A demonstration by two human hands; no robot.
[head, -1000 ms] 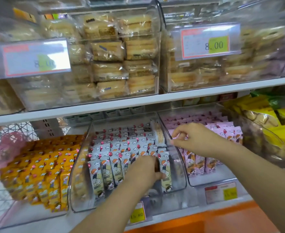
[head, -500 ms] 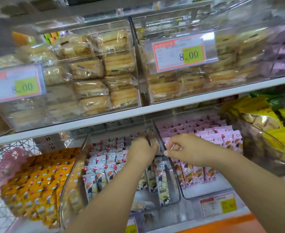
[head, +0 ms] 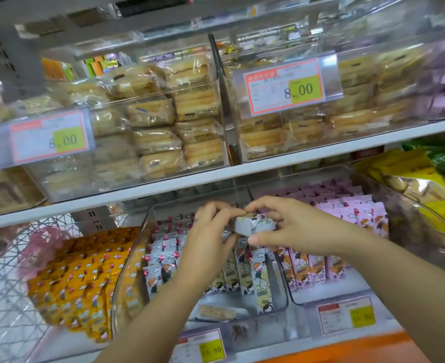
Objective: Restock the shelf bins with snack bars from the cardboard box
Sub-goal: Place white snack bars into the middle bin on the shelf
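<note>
A white-wrapped snack bar [head: 254, 224] is held level above the middle clear bin [head: 127, 271] on the lower shelf. My left hand [head: 211, 231] pinches its left end, and my right hand [head: 289, 226] grips its right end with thumb underneath. Below the hands, rows of white snack bars [head: 163, 260] stand upright in that bin, with a gap at its front. One bar [head: 216, 312] lies flat on the bin floor. The cardboard box is out of view.
A bin of pink bars [head: 347, 213] sits to the right, orange bars [head: 80, 279] to the left, yellow bags [head: 426, 184] at far right. The upper shelf [head: 268, 163] holds bins of wrapped cakes with 8.00 price tags. A wire rack [head: 4, 297] is at left.
My left hand rose from the front of the white-bar row to the bin's back right. Both hands now hold one white bar between them above the bin. The camera tilted up slightly.
</note>
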